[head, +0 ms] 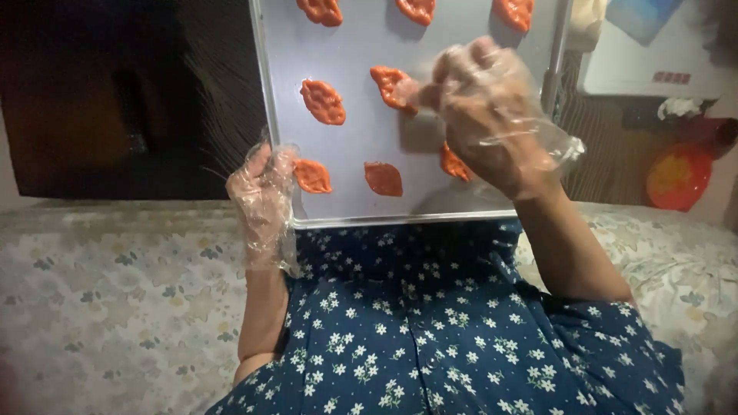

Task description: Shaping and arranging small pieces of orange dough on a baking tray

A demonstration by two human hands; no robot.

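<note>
The left hand (pixel 263 201), gloved, is gripping the near left corner of the tray (pixel 357 150). The right hand (pixel 486 111) is pinching one orange piece (pixel 390 84) in the middle row. Nine pieces are lying in rows already; bare tray is showing between them.

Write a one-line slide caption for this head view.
Gloved left hand steadies a metal tray; gloved right hand touches an orange-red piece.
</note>
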